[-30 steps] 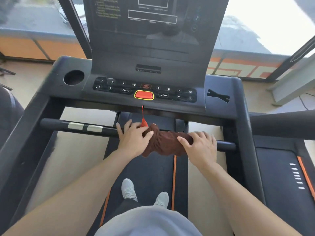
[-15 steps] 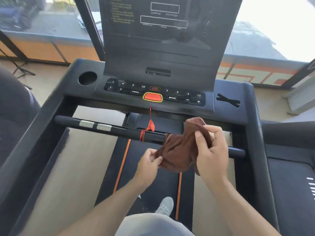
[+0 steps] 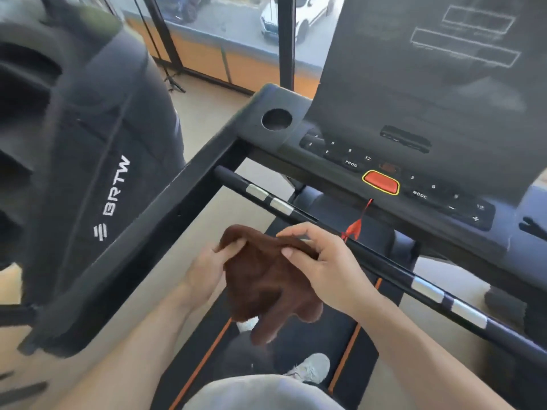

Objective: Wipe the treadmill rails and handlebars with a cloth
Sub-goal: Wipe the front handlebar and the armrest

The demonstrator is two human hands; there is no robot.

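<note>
Brown cloth [image 3: 266, 279]: centre frame, off the crossbar handlebar [image 3: 384, 261]. Left hand [image 3: 207, 267] and right hand [image 3: 322, 261] pinch its top edge, apparently refolding for a clean face.

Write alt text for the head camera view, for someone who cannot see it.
Both hands, left hand and right hand, hold a brown cloth up off the treadmill's crossbar handlebar. Beyond are the button console and a red safety cord.
</note>
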